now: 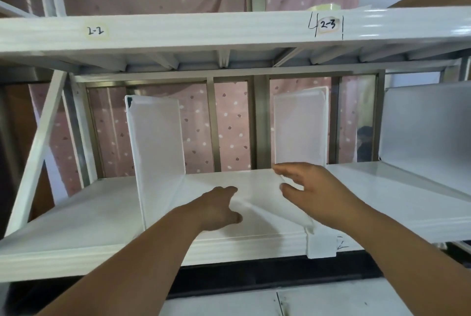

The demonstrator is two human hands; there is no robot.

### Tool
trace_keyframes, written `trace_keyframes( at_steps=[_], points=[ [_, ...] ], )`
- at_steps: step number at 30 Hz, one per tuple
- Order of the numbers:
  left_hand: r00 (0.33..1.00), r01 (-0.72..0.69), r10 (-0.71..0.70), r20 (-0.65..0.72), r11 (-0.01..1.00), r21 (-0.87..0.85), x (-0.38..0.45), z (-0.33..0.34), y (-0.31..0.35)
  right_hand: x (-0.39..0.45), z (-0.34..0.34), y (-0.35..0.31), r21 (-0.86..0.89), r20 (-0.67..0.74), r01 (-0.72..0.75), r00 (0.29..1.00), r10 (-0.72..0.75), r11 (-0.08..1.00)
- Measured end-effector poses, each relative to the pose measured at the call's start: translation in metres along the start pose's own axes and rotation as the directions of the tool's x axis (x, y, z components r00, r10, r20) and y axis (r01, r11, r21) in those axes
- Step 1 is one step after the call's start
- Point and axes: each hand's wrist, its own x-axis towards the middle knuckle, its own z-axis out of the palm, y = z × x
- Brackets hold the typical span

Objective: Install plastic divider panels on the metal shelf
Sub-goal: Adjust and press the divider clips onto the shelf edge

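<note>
Two translucent white plastic divider panels stand upright on the white metal shelf deck (102, 216). The left divider panel (156, 152) stands alone, with no hand on it. The right divider panel (300, 124) runs from the back rail to a white clip (321, 247) on the front lip. My right hand (316, 193) pinches this panel low down, thumb on one side and fingers on the other. My left hand (219, 207) lies on the deck between the panels with its fingers curled against a faint translucent edge. Whether it grips that edge is unclear.
The shelf above (204, 32) overhangs closely and carries labels 2-2 (95, 31) and 2-3 (327, 25). A tape roll (323, 7) sits on top of it. A slanted white brace (40, 145) stands at left, another shelf bay (423, 124) at right, and a pink curtain (229, 124) behind.
</note>
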Motion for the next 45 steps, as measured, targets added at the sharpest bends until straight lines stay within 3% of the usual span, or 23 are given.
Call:
trace_keyframes(
  at_steps=[4,6,7,9,12,21,26,30,33,35,37,40,42,43,45],
  points=[
    [0.988,-0.152,0.151,-0.027,0.987,-0.045,-0.003,0.051,0.04,-0.068,-0.01,0.034,0.007,-0.303,0.12,0.947,-0.112,0.993],
    [0.981,-0.185,0.185,-0.063,0.983,0.014,-0.001,0.079,0.063,-0.085,-0.015,0.063,-0.038,-0.371,0.058,0.926,-0.068,0.998],
    [0.977,-0.184,0.19,-0.093,0.98,0.071,0.001,0.09,0.073,-0.086,-0.017,0.078,-0.061,-0.35,-0.003,0.937,-0.019,0.998],
    [0.972,-0.153,0.176,-0.157,0.976,0.153,0.007,0.108,0.095,-0.081,-0.016,0.108,-0.212,-0.114,-0.132,0.987,0.11,0.968],
    [0.958,-0.092,0.144,-0.248,0.974,0.209,0.016,0.124,0.113,-0.064,-0.003,0.141,-0.349,0.147,-0.122,0.972,0.183,0.929],
    [0.93,-0.114,0.242,-0.278,0.906,0.407,0.029,0.139,0.108,-0.062,0.024,0.167,-0.353,-0.094,-0.13,0.99,0.103,0.927],
    [0.903,-0.165,0.31,-0.297,0.889,0.427,0.033,0.141,0.099,-0.061,0.029,0.157,-0.375,-0.201,-0.166,0.975,0.094,0.912],
    [0.896,-0.177,0.311,-0.319,0.906,0.386,0.033,0.139,0.102,-0.065,0.031,0.152,-0.29,-0.196,-0.219,0.966,0.166,0.932],
    [0.888,-0.249,0.315,-0.335,0.942,0.225,0.021,0.133,0.1,-0.069,0.032,0.147,-0.237,-0.168,-0.205,0.971,0.168,0.95],
    [0.852,-0.358,0.34,-0.398,0.933,0.03,0.003,0.129,0.091,-0.074,0.043,0.137,-0.255,-0.255,-0.173,0.961,0.106,0.951],
    [0.792,-0.47,0.353,-0.499,0.873,-0.128,-0.026,0.128,0.075,-0.081,0.058,0.115,-0.238,-0.444,-0.126,0.896,0.008,0.963],
    [0.73,-0.489,0.207,-0.651,0.824,-0.285,-0.073,0.136,0.028,-0.078,0.084,0.066,-0.301,-0.492,0.137,0.826,-0.277,0.944],
    [0.75,-0.373,-0.098,-0.654,0.754,-0.541,-0.098,0.138,-0.01,-0.067,0.1,0.031,-0.292,-0.448,0.279,0.806,-0.388,0.915],
    [0.758,-0.288,-0.302,-0.579,0.641,-0.711,-0.108,0.136,-0.029,-0.059,0.107,0.013,-0.237,-0.412,0.325,0.82,-0.398,0.915],
    [0.73,-0.194,-0.619,-0.29,0.219,-0.956,-0.121,0.135,-0.065,-0.038,0.122,-0.022,-0.062,-0.239,0.342,0.907,-0.346,0.938]
  ],
)
